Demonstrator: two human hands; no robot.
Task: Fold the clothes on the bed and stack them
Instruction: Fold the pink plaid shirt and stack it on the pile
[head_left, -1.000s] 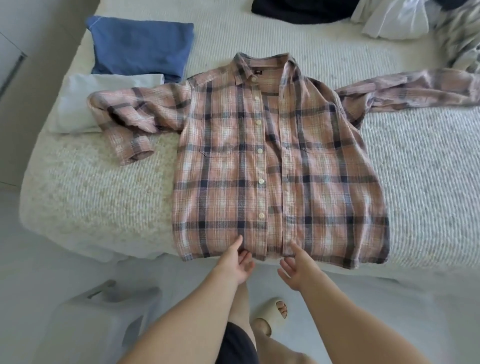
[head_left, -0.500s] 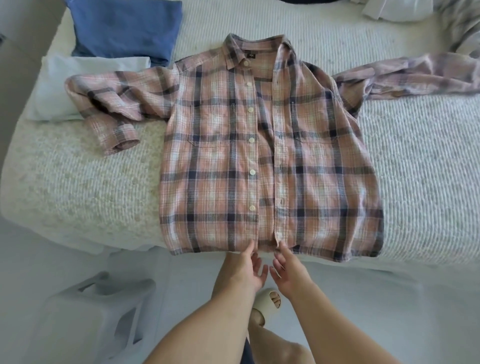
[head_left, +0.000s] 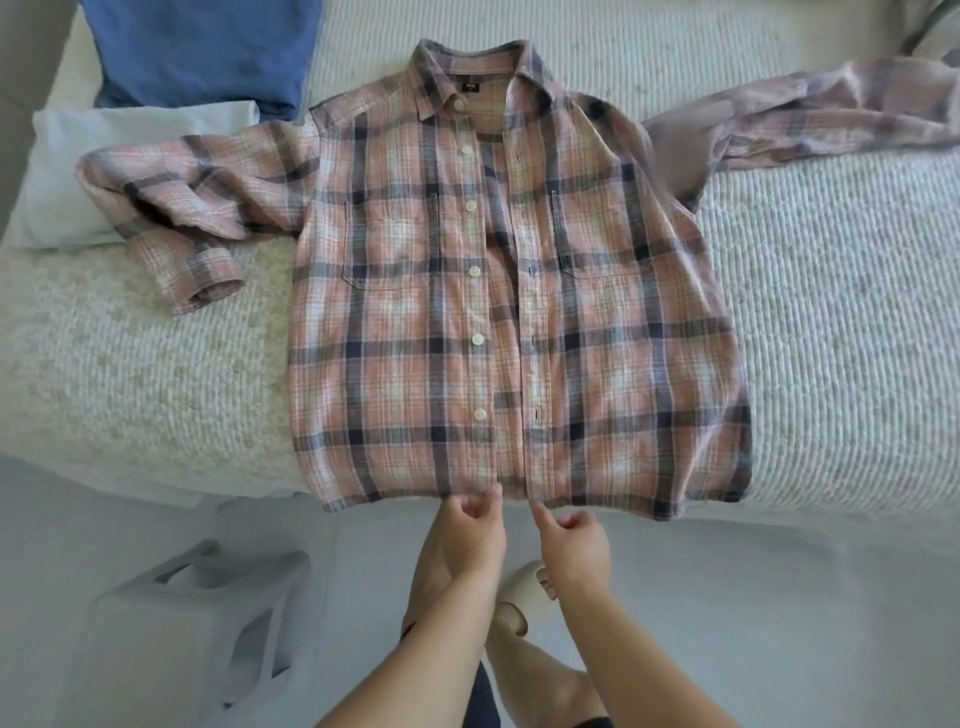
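A stool (head_left: 197, 618) stands on the floor at far left. On the bed (head_left: 130, 374), a blue garment (head_left: 208, 47) and a white one (head_left: 124, 135) lie folded. The plaid shirt (head_left: 519, 312) lies flat at centre, front up, sleeves spread. The left hand (head_left: 475, 525) pinches the hem beside the button strip; the right hand (head_left: 571, 535) pinches the facing edge.

Your one head view looks steeply down, close over your hands (head_left: 519, 530), with the bed (head_left: 831, 322) just beyond.
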